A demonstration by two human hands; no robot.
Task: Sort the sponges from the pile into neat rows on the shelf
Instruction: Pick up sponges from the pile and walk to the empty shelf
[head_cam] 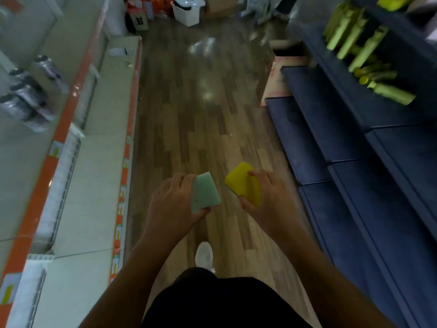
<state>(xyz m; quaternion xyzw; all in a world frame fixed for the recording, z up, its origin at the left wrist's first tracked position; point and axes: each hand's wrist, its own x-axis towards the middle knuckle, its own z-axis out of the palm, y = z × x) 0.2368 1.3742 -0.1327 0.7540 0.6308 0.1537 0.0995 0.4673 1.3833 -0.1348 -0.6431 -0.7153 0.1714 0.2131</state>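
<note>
My left hand (173,201) grips a pale green sponge (204,192) by its left edge, thumb under its near end. My right hand (267,200) grips a yellow sponge (243,182), fingers curled over its right side. Both sponges are held side by side above the wooden aisle floor (201,114), a small gap between them. A dark blue stepped shelf (354,162) runs along the right. A white shelf with orange edging (94,185) runs along the left. No sponge pile is in view.
Green-yellow tubes (369,65) lie on the upper blue shelf. Wrapped dark bottles (28,95) sit on the left shelf. A white bin (186,10) and boxes (220,5) stand at the aisle's far end. My white shoe (204,254) is on the floor below my hands.
</note>
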